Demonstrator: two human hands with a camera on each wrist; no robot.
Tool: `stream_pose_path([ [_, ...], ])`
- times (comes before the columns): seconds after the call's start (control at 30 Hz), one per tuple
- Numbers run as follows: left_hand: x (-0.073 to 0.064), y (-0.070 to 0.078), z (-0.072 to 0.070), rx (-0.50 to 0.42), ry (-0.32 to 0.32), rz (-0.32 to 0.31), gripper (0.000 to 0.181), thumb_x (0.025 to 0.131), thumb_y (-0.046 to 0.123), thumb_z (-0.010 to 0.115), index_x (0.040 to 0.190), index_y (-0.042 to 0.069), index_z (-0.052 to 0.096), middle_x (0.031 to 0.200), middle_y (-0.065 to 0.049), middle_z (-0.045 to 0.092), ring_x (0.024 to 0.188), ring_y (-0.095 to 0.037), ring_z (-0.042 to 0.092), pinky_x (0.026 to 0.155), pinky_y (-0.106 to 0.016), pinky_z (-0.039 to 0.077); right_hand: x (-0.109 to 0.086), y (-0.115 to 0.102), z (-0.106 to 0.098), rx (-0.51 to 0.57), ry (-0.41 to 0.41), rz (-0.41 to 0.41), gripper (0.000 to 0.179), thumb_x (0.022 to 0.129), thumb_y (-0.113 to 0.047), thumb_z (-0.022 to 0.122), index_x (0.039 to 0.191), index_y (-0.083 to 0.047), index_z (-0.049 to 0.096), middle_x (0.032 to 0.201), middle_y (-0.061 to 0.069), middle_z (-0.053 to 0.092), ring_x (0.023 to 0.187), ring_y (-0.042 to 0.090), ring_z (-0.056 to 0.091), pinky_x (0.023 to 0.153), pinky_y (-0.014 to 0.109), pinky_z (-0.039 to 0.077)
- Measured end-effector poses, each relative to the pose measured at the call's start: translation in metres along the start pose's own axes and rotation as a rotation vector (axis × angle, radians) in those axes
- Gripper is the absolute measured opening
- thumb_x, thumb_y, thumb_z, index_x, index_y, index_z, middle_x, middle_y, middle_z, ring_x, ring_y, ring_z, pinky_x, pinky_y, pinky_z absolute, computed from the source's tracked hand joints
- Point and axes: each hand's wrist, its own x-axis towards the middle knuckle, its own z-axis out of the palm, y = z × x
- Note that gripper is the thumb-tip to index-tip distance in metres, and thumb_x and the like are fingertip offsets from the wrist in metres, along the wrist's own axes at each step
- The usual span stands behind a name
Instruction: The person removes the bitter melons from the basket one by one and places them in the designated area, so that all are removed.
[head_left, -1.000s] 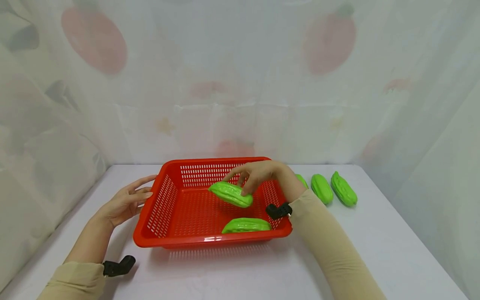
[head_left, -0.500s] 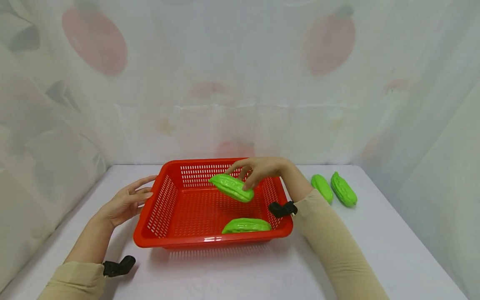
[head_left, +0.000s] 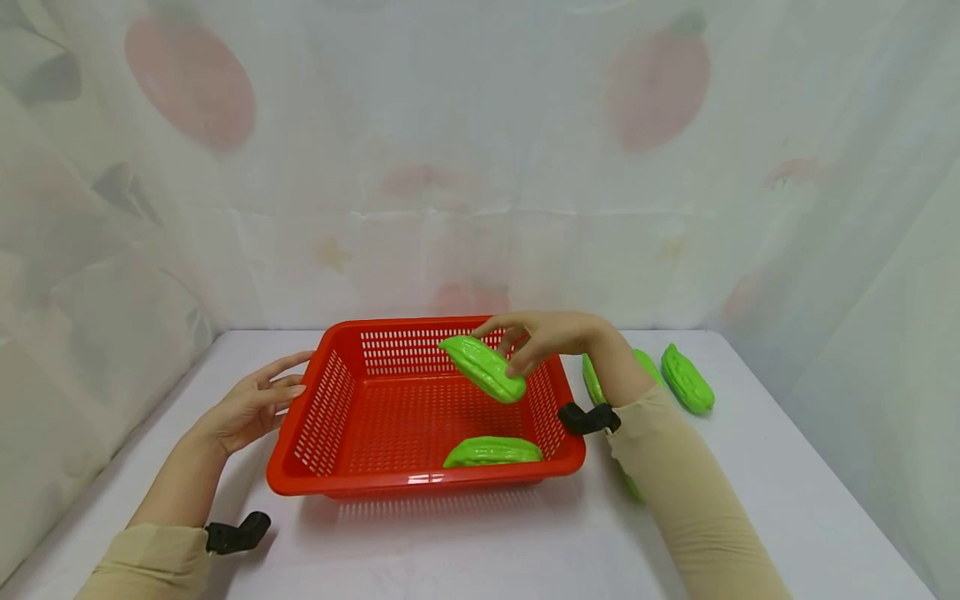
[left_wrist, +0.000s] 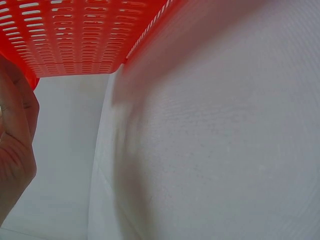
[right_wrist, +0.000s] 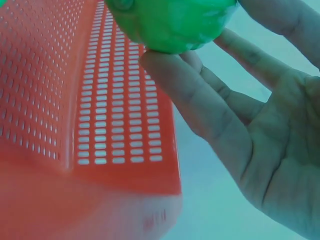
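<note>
Over the red plastic basket (head_left: 427, 479), my right hand (head_left: 555, 337) pinches a glossy bitter melon (head_left: 480, 367) between thumb and fingers. The melon slants, its pointed end up to the left. In the right wrist view, the fingertips press its rounded green end (right_wrist: 175, 25). My left hand (head_left: 258, 400) holds the basket's left rim, thumb over the edge. Fingers of the left hand (left_wrist: 17, 105) show beside the basket's perforated wall (left_wrist: 75, 35) in the left wrist view. A second bitter melon (head_left: 492, 451) lies inside, along the front wall.
Right of the basket, more bitter melons lie on the white tabletop (head_left: 780, 500). One bitter melon (head_left: 686, 379) is in full view; others, such as the bitter melon (head_left: 592, 379) beside the basket, are partly hidden by my right arm. A printed curtain (head_left: 450, 167) hangs behind.
My right hand has lifted slightly and moved right with the bitter melon, which now slants more steeply. The left hand and basket have stayed put.
</note>
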Motion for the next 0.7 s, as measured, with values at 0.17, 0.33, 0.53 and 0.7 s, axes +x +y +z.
stream_pose_path([
  [0.17,-0.001,0.001,0.001,-0.003,0.001,0.002,0.045,0.104,0.006,0.039,0.145,0.025,0.040,0.115,0.007,0.071,0.098,-0.010,0.072,0.083,-0.031,0.060,-0.011,0.006,-0.005,-0.005,0.035,0.007,0.068,0.087,-0.013,0.071,0.146,-0.031,0.042,0.128,0.012,0.054,0.113,0.024,0.057,0.091,0.037,0.057],
  [0.33,0.000,0.001,0.002,0.008,0.009,-0.008,0.046,0.105,0.008,0.040,0.146,0.027,0.040,0.116,0.009,0.071,0.099,-0.009,0.072,0.084,-0.031,0.060,-0.024,0.015,-0.009,-0.014,0.067,0.008,0.068,0.087,-0.015,0.072,0.146,-0.031,0.041,0.134,0.012,0.051,0.119,0.028,0.054,0.092,0.039,0.057],
  [0.53,0.000,0.001,0.003,0.016,0.025,-0.010,0.046,0.104,0.008,0.041,0.146,0.026,0.039,0.115,0.008,0.071,0.098,-0.009,0.072,0.084,-0.032,0.060,-0.040,0.025,-0.012,-0.017,0.089,-0.013,0.067,0.086,-0.015,0.070,0.146,-0.029,0.042,0.127,0.013,0.054,0.116,0.029,0.053,0.090,0.039,0.056],
  [0.7,0.000,0.001,0.003,0.001,0.012,-0.004,0.046,0.104,0.007,0.040,0.146,0.025,0.039,0.115,0.008,0.071,0.098,-0.010,0.072,0.084,-0.032,0.060,-0.053,0.032,-0.012,-0.020,0.103,-0.040,0.066,0.087,-0.015,0.070,0.145,-0.027,0.043,0.119,0.012,0.054,0.114,0.028,0.051,0.088,0.038,0.056],
])
